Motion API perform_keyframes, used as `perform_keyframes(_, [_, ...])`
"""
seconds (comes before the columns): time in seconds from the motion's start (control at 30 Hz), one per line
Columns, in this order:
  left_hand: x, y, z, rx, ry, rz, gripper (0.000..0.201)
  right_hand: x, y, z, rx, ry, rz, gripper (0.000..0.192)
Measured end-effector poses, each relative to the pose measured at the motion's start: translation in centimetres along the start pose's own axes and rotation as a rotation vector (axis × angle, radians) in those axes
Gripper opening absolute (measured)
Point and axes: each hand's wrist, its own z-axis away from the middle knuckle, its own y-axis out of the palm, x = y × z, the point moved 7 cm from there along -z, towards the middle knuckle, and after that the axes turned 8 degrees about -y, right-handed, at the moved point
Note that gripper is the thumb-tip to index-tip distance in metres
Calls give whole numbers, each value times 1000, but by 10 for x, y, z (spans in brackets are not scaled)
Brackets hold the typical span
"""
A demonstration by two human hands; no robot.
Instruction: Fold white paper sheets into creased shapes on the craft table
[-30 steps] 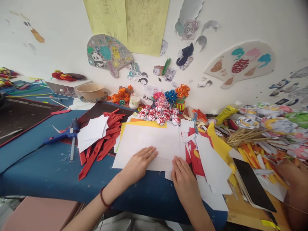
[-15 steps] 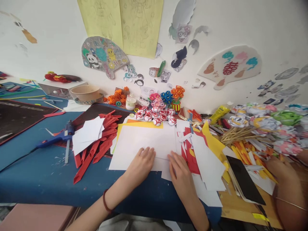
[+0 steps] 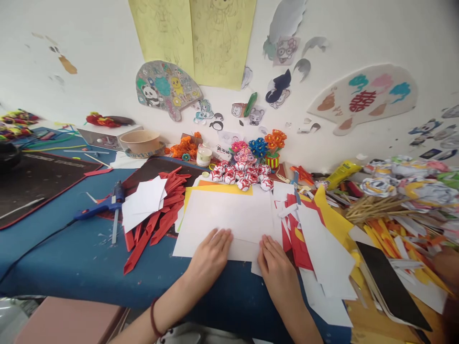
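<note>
- The left hand (image 3: 210,255) is lying open and flat, palm down, on the near edge of the white sheet (image 3: 229,217), fingers together and pointing away from the person.
- The right hand (image 3: 278,267) is also lying open and flat, its fingertips resting on the sheet's near right corner, gripping nothing.
- The two hands are sitting near each other, with a narrow strip of paper showing between them.
- The sheet is lying flat on the blue bench (image 3: 82,258), in front of the person, covering a yellow sheet (image 3: 222,189) whose far edge is peeking out.
- A red band (image 3: 153,319) is circling the left wrist.
- Left of the sheet, red strips (image 3: 158,220) are lying in a loose pile, with a few white squares (image 3: 143,203) on top.
- A blue glue gun (image 3: 102,206) is lying further left, its cord trailing off across the bench.
- Beyond the sheet, small red-and-white balls (image 3: 242,174) are clustering together, with paper flowers (image 3: 258,145) standing just behind them.
- A brown bowl (image 3: 140,141) is sitting near the wall, well apart from the hands.
- Right of the sheet, red, white and yellow scraps (image 3: 315,234) are overlapping in a heap.
- A black tablet (image 3: 392,286) is lying at the right, near the bench edge.
- A bundle of sticks (image 3: 373,206) is lying beyond the scraps, beside patterned paper rolls (image 3: 405,179).
- Another person's hand (image 3: 446,265) is showing at the far right edge; I cannot tell what it is doing.
- Drawings and cut-outs are hanging on the wall (image 3: 89,48).
</note>
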Motion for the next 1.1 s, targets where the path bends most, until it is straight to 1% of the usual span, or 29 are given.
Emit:
perform_keyframes(0.13, [37,-5,23,-5,-72,2,56,-3,-4,8,3,-7,25,34])
perform_keyframes(0.2, [48,-9,32,-24,-105,-6,57,-4,-5,11,22,-13,24,35])
perform_keyframes(0.27, [52,-13,38,-54,-132,-25,56,-5,-5,11,40,-15,25,35])
perform_keyframes(0.4, [51,-23,45,-131,-190,-30,50,-1,-6,0,60,1,73,40])
perform_keyframes(0.47, [52,-28,47,-185,-242,-12,44,6,-7,-11,51,11,88,39])
perform_keyframes(0.53, [51,-30,45,-219,-277,15,42,20,-5,-23,34,-18,41,35])
perform_keyframes(0.6, [47,-29,38,-205,-260,52,42,39,-1,-36,42,-80,-54,34])
perform_keyframes(0.67, [40,-24,29,-156,-206,93,44,57,7,-46,82,-136,-149,35])
perform_keyframes(0.77, [32,-16,18,-80,-169,138,43,72,17,-56,111,-169,-196,35])
perform_keyframes(0.9, [33,-11,16,-30,-193,135,41,73,18,-57,96,-190,-147,31])
perform_keyframes(1.0, [34,-12,22,-21,-184,80,42,63,14,-50,99,-165,-117,30])
perform_keyframes(1.1, [41,-14,26,-3,-220,-16,41,55,10,-45,89,-122,-131,31])
